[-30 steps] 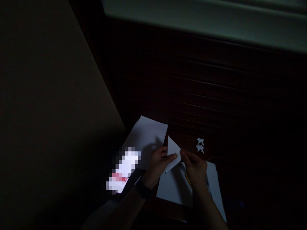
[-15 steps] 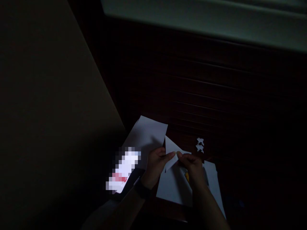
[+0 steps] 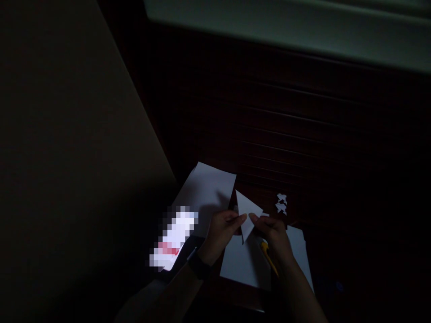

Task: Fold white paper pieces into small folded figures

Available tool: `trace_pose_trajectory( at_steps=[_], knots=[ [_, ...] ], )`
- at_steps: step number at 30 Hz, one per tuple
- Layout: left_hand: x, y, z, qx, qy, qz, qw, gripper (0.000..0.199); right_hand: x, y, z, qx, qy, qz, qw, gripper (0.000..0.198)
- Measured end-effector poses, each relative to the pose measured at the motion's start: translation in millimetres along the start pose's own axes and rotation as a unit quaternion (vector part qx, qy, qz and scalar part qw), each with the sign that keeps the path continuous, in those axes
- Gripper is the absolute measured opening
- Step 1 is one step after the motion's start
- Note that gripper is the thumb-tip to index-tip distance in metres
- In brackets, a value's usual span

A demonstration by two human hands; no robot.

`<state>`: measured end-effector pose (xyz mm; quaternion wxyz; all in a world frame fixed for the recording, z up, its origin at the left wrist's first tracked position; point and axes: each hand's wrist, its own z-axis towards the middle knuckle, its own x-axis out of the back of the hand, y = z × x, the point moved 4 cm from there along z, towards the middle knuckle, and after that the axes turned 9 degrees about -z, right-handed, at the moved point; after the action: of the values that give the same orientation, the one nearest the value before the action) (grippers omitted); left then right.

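A folded white sheet of paper (image 3: 248, 207), roughly triangular, is held up between both hands. My left hand (image 3: 220, 231), with a dark watch on its wrist, pinches its left side between thumb and fingers. On the right side, my right hand (image 3: 274, 234) grips it the same way, the two thumbs close together near the middle. Below lies a flat white sheet (image 3: 244, 264). A yellow-handled tool (image 3: 269, 259), its kind hidden in part, rests beside that sheet under my right hand.
A large white paper stack (image 3: 212, 184) lies at the back left. A glowing, blurred-out screen (image 3: 173, 240) stands left of my left hand. Small folded paper pieces (image 3: 281, 204) lie behind my right hand, and more white paper (image 3: 299, 246) is to its right. A dark panelled surface rises behind.
The folded paper has turned and shifted slightly right between the fingers. My right hand has moved a little to the right, showing more of the yellow handle.
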<state>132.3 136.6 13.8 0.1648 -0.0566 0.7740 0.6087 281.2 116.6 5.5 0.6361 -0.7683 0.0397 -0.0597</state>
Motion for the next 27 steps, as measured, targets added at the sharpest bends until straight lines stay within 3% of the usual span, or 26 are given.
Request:
trace_pose_trajectory(
  at_steps=[7, 15, 21, 27],
  knots=[
    [-2.4, 3.5, -0.9, -0.010, -0.021, 0.022, 0.999, 0.028, 2.0, -1.1, -0.1, -0.061, 0.014, 0.040, 0.997, 0.035],
    [-1.4, 13.7, -3.2, -0.008, -0.023, 0.020, 1.000, 0.033, 11.1, 10.3, 4.9, -0.040, -0.031, -0.004, 0.999, 0.033],
    [-4.2, 12.8, -7.0, 0.044, -0.098, 0.019, 0.994, 0.029, 12.1, 8.7, 7.0, -0.058, -0.020, 0.030, 0.998, 0.031],
    [-5.2, 1.4, -3.7, 0.062, -0.072, 0.015, 0.995, 0.030, 14.1, 11.5, 9.1, -0.049, -0.004, 0.021, 0.999, 0.033]
  ],
)
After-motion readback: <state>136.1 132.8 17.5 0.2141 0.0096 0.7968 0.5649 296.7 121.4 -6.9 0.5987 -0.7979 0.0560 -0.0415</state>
